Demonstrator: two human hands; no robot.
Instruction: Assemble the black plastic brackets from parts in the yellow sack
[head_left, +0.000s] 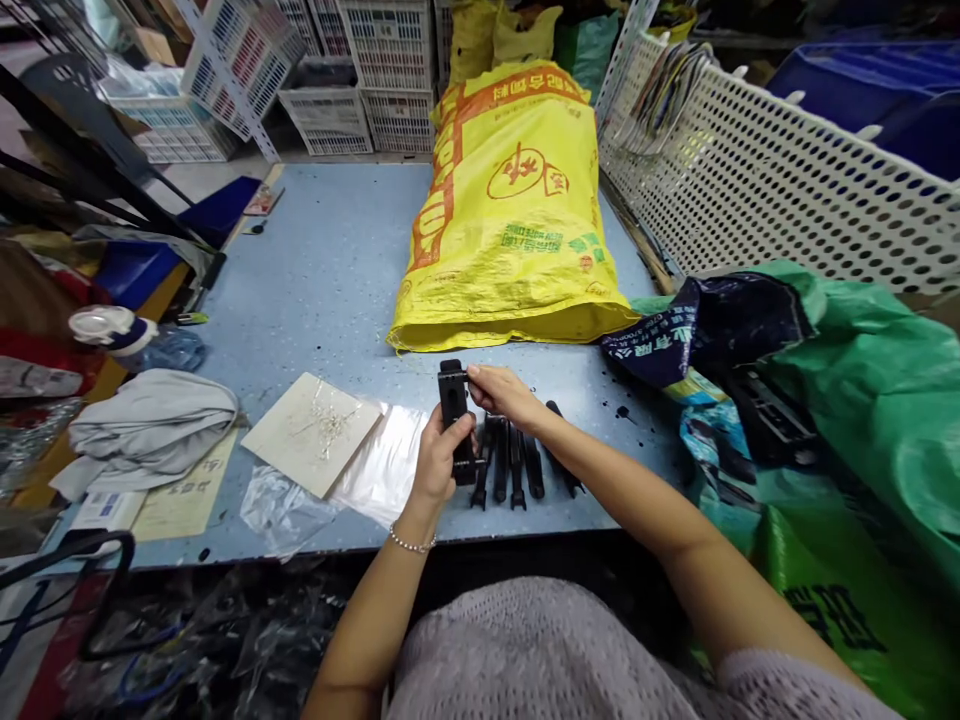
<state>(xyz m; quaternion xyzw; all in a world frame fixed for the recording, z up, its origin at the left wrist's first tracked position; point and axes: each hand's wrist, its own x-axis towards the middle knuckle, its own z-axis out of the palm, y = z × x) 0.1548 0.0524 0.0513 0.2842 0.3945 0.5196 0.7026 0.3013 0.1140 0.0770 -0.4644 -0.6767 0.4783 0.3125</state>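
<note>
A black elongated part point(453, 400) is held nearly upright above the table's front edge. My left hand point(440, 455) wraps round its lower half, thumb across the front. At its upper right side, my right hand point(501, 392) is closed, with thumb and forefinger pinched at the part's top edge; whether a small piece sits between them is too small to tell. Several black bar-shaped pieces point(517, 465) lie side by side on the table, just right of my left hand and below my right.
Left of my hands, a white card point(311, 430) with small pins lies beside clear plastic bags point(386, 460). A yellow sack point(517, 220) covers the table's back middle. Green sacks point(862, 400) crowd the right, a grey cloth point(150, 425) the left. A white perforated panel point(787, 180) borders the right.
</note>
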